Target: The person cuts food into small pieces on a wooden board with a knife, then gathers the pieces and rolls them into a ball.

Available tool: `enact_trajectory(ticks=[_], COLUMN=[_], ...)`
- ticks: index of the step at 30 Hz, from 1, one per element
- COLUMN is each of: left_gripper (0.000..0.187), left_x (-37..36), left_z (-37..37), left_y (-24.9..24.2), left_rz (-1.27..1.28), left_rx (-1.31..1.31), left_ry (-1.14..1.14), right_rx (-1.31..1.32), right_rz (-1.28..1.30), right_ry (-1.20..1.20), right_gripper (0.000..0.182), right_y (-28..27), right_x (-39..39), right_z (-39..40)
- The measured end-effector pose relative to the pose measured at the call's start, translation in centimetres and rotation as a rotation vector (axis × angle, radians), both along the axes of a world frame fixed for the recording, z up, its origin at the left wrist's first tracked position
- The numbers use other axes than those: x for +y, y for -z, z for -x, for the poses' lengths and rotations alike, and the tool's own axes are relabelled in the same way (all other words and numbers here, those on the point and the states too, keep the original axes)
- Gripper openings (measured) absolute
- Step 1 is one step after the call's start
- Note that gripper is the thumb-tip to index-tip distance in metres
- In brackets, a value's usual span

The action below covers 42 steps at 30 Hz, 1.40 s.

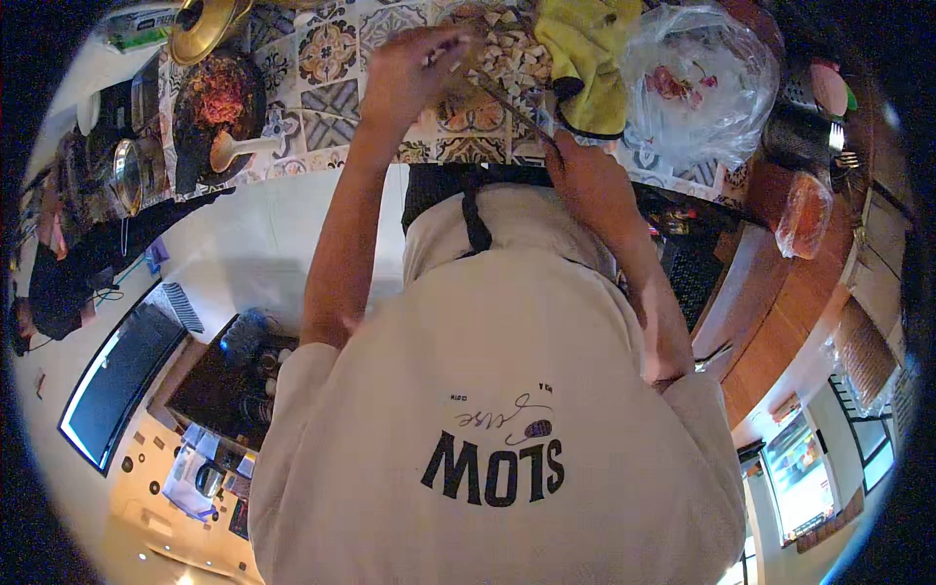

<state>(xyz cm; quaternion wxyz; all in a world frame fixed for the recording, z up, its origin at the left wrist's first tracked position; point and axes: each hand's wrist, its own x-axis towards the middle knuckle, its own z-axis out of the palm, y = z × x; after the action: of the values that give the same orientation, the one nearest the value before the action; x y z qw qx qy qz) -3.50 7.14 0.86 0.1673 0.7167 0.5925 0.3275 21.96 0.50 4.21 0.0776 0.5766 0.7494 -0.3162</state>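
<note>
Obs.: my right hand (597,180) grips the knife (509,105), blade angled toward the chopped pieces (512,57) on the patterned surface (330,49), near the yellow cloth (585,63). My left hand (417,80) is blurred beside them; grasp cannot be told. Shirt (487,390) reads "SLOW", inverted; adjoining script uncertain.

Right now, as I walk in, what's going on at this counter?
Someone is cutting food: their right hand holds a knife, its blade pointing toward their left hand, which is blurred beside a pile of pale chopped pieces. To the right of the pile are a yellow cloth and a clear plastic bag with reddish bits showing. Off to the left, a spoon rests by reddish food in a dark dish.
</note>
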Motion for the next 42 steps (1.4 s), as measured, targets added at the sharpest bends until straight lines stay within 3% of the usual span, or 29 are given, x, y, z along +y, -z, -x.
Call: enact_trajectory(ticks=[3,6,9,13,16,19,22,28,31,34,40,42], left_gripper=[0.022,0.024,0.025,0.026,0.025,0.025,0.025,0.023,0.021,0.019,0.016,0.015], left_x=[-2.0,-4.4,-5.5,-5.9,-6.2,-6.1,-6.3,-6.6,-6.8,-6.7,-6.8,-7.0], left_z=[0.2,-0.2,-0.9,-1.1,-1.5,-1.0,-0.6,-1.0,-1.5,-1.5,-1.7,-1.9], left_y=[-0.7,1.1,1.7,2.1,0.1,1.8,1.9,2.7,2.6,2.8,3.4,2.7], left_rz=[0.046,0.282,0.121,0.097,0.274,0.079,0.066,-0.037,0.093,-0.005,-0.038,0.047], left_rx=[-0.11,-0.058,-0.031,-0.045,-0.121,-0.122,0.056,0.037,-0.072,0.025,-0.034,-0.027], left_ry=[-0.176,-0.151,-0.149,-0.209,-0.286,-0.234,-0.166,-0.172,-0.242,-0.235,-0.248,-0.298], right_rx=[-0.012,0.005,-0.003,0.026,0.043,0.048,0.04,0.028,0.03,0.013,-0.011,-0.021], right_rz=[-0.048,0.011,0.001,0.003,-0.028,-0.035,-0.039,-0.058,-0.05,-0.05,-0.124,-0.146], right_ry=[-0.024,-0.015,-0.043,-0.046,-0.052,-0.06,-0.059,-0.076,-0.087,-0.099,-0.147,-0.15], right_gripper=[0.027,0.028,0.028,0.028,0.029,0.029,0.03,0.032,0.033,0.034,0.031,0.029], right_y=[0.6,0.5,1.2,1.5,0.9,1.0,0.8,1.2,1.5,1.6,2.4,2.4], right_x=[0.0,0.4,0.5,0.8,0.8,0.9,0.9,0.4,0.3,0.2,0.1,0.1], right_z=[0.0,0.4,0.6,0.9,1.4,1.5,1.7,1.6,1.5,1.4,1.5,1.7])
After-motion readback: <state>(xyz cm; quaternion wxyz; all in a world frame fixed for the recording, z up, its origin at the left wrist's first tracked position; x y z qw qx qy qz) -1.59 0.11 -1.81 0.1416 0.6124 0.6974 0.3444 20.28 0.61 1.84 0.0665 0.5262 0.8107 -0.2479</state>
